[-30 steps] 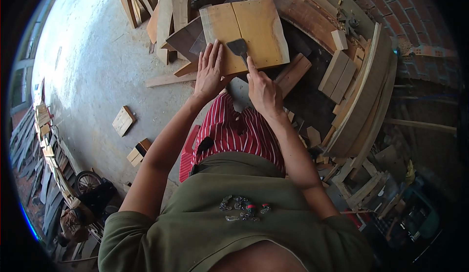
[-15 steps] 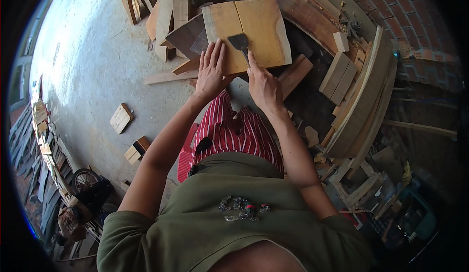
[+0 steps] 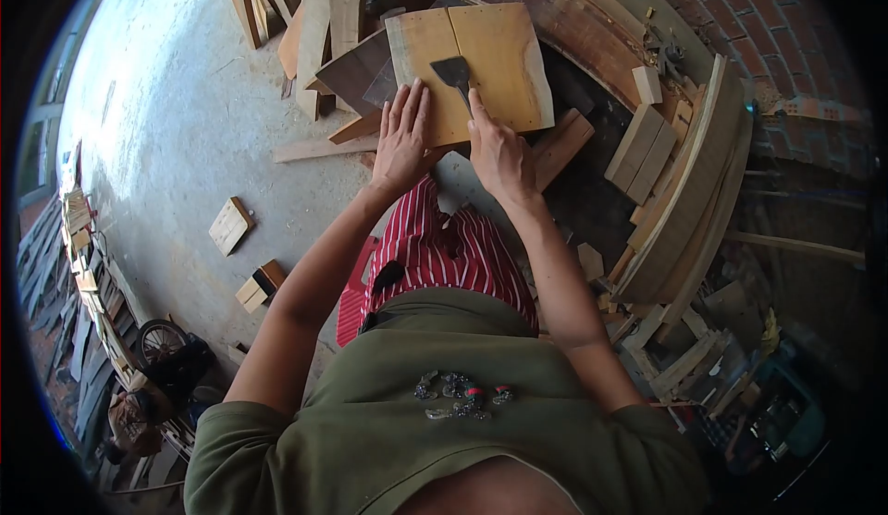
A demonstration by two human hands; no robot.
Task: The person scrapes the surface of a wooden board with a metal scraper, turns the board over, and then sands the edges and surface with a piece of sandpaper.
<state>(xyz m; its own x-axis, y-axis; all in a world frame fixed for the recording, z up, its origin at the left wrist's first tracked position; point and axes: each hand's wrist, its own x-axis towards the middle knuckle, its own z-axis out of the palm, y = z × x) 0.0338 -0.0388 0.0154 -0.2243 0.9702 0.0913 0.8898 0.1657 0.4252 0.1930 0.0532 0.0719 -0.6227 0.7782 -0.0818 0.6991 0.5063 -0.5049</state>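
Note:
A pale wooden board (image 3: 499,43) with a seam down it is in front of me, above my knees. My left hand (image 3: 400,141) lies on its near left corner, fingers stretched flat on the top face and the thumb by the near edge. My right hand (image 3: 500,159) is closed round the handle of a scraper (image 3: 451,72), index finger pointing along it. The dark, wide blade rests against the board's face near the seam, right of my left fingertips. My palm hides most of the handle.
Curved planks (image 3: 680,191) and blocks (image 3: 640,150) are piled on the right, near a brick wall (image 3: 768,34). Upright boards (image 3: 347,6) lean behind on the left. A loose wood block (image 3: 230,226) lies on the concrete floor (image 3: 176,145). A wheel (image 3: 162,341) is at lower left.
The board appears slightly lower in view, along with its surroundings. The scraper blade has shifted slightly up the board's face, away from me. Both hands keep their hold and posture.

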